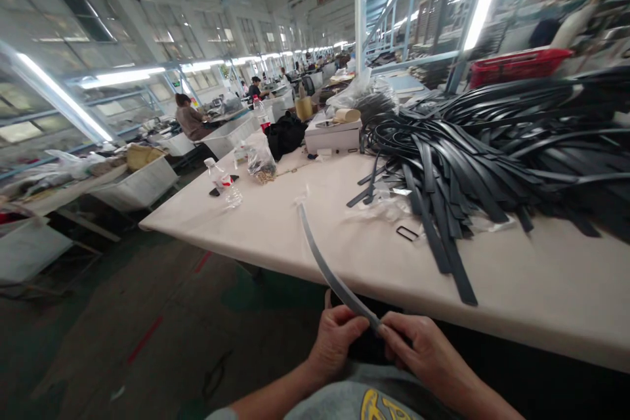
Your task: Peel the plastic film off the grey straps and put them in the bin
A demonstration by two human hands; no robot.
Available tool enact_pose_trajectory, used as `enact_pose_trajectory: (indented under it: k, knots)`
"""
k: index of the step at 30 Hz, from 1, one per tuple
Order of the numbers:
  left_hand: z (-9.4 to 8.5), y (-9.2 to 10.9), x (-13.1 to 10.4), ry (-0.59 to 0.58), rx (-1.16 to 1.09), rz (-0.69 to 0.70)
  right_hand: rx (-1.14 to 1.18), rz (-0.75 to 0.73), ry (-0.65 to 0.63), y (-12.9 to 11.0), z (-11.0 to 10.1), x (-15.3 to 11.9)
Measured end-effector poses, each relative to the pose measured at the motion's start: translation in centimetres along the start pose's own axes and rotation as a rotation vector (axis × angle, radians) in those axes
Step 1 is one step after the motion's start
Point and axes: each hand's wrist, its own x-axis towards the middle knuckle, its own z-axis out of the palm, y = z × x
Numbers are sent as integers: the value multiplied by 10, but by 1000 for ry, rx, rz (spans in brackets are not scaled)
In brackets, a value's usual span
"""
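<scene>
Both my hands pinch one long grey-black strap (327, 269) close to my body, just off the table's front edge. My left hand (337, 335) grips it between thumb and fingers. Beside it, my right hand (411, 338) closes on the strap's near end, which is partly hidden by the fingers. From there the strap curves away over the table (256, 223), its far end lying on the surface. A big heap of black straps (457, 164) spreads over the right side of the table. A black rectangular ring (407, 233) lies in front of the heap.
A clear plastic bottle (224, 184), a bag of small metal parts (260, 161), a black cloth bundle (285, 134) and a white box (333, 136) stand toward the back. A red basket (519, 67) is behind the straps. Two co-workers sit farther off, beside white bins (135, 184).
</scene>
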Motion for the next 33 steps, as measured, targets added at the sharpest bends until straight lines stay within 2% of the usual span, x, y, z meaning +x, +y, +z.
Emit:
enact_pose_trajectory:
  k: [5,9,11,16,18,21,24,29,31,33]
  knots:
    - [-15,-6,-3,153,-89,52,-51,32,-60,9,-3,-8]
    - [-20,-9,-8,43,-45,-14,-130,-16,5,8,7,1]
    - [-19,-6,-9,30,-7,-13,-99,-60,13,5,13,11]
    - [-21,-5,-9,185,-82,36,-111,-61,-53,12,7,8]
    - [-22,-7,-9,205,-142,16,-151,-31,-29,17,5,1]
    - [-17,-6,-8,115,-120,-40,-158,-22,18,15,11,3]
    - [-12,0,-7,40,-51,-35,-115,-54,7,5,17,13]
    - [-15,2,-4,108,-145,-1,-168,-31,-41,11,7,4]
    - [-15,0,-3,126,-175,3,-188,13,-10,19,6,-5]
    - [-12,1,-3,93,-161,-15,-189,33,40,24,11,-8]
